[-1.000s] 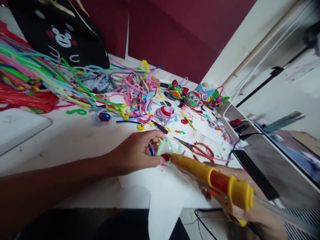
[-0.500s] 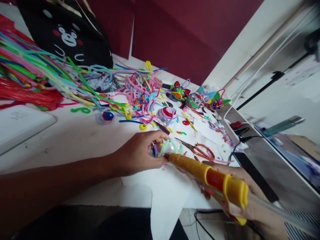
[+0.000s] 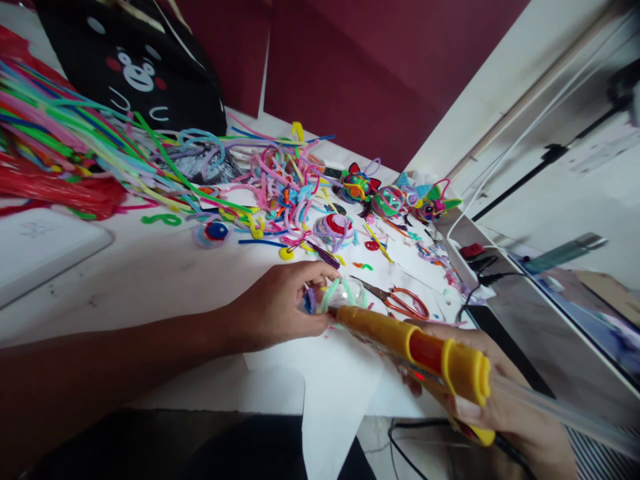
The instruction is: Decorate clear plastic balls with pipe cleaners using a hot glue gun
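Note:
My left hand [image 3: 283,303] is closed around a clear plastic ball [image 3: 353,292] wound with mint-green pipe cleaner; purple and blue pieces show near its fingers. In my right hand [image 3: 500,387] is a yellow hot glue gun [image 3: 380,328] with an orange-red section, a clear glue stick sticking out of its back and a small red light lit. The gun's nozzle points at the ball's near side; whether it touches is hard to make out. Behind the gun lie orange-handled scissors [image 3: 407,303], blades toward the ball.
Loose pipe cleaners [image 3: 285,177] cover the table's back and left. Finished-looking decorated balls [image 3: 387,200] stand at the back right. Also there: a black bag [image 3: 145,73], a white box [image 3: 47,247], a black phone-like slab [image 3: 507,347], white paper [image 3: 335,400] over the front edge, cables [image 3: 410,427].
The back of the glue gun and my right hand have shifted slightly left. My left hand and the ball stay nearly in place.

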### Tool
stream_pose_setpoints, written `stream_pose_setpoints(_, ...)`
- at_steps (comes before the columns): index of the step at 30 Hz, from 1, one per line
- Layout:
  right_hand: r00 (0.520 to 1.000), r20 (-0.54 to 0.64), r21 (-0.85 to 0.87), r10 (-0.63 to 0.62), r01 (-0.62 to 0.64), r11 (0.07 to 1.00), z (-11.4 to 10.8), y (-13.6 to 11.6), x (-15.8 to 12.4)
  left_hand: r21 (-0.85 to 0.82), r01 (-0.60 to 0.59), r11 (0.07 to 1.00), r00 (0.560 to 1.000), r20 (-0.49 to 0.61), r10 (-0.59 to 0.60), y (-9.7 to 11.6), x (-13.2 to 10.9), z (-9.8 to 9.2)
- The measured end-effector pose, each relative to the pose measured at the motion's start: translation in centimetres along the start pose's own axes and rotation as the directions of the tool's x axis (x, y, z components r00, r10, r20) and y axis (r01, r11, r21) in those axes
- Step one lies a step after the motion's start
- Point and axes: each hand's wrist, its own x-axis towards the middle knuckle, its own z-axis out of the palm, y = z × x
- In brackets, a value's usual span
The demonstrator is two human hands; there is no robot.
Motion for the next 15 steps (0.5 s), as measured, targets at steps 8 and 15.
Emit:
stream_pose_setpoints(8, 0.996, -0.083, -0.097, -0.037, 0.029, 0.995, -1.0, 0.4, -0.6, 0.027, 0.035, 0.999, 0.999, 0.005, -0.036, 0.3, 0.0, -0.1)
stream_pose_setpoints(15, 0.961, -0.272, -0.066, -0.049, 0.032, 0.997, 0.7, 0.5, -1.7, 0.019, 0.059, 0.998, 0.998, 0.006, -0.059, 0.4, 0.1, -0.3)
